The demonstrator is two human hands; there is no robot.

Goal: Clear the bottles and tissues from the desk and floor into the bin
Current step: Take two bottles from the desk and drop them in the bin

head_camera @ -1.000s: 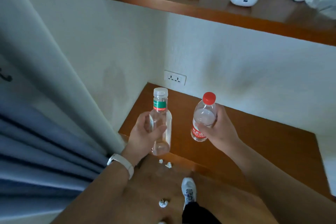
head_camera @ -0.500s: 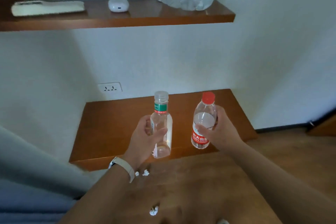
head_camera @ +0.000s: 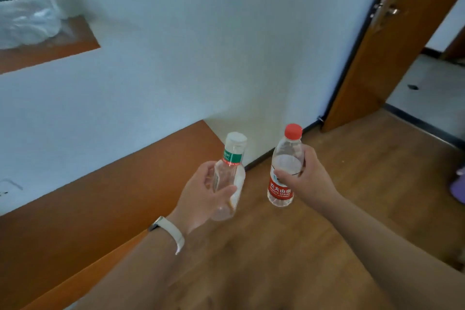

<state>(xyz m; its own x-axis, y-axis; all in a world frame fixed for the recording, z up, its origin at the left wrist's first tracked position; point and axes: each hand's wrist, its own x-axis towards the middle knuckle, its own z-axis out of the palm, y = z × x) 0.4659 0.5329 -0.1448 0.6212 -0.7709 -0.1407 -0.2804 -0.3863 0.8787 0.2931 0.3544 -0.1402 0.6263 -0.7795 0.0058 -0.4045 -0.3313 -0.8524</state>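
My left hand [head_camera: 201,196] grips a clear bottle with a white cap and green neck band [head_camera: 230,158], held upright and slightly tilted, above the desk's right end. My right hand [head_camera: 304,178] holds a clear bottle with a red cap and red label [head_camera: 285,156], upright over the wooden floor. Both bottles look nearly empty. The wooden desk [head_camera: 100,204] stretches along the white wall at lower left. No bin and no tissues show in this view.
A wooden shelf [head_camera: 50,50] with a large plastic water jug [head_camera: 22,10] sits at upper left. An open wooden door [head_camera: 392,40] stands at upper right, with grey floor beyond. A purple object [head_camera: 459,186] lies at the right edge. Wooden floor [head_camera: 377,184] spreads to the right.
The view has swung to the right, from the desk corner toward the door. Both hands keep hold of their bottles. The tissues on the floor have dropped out of sight.
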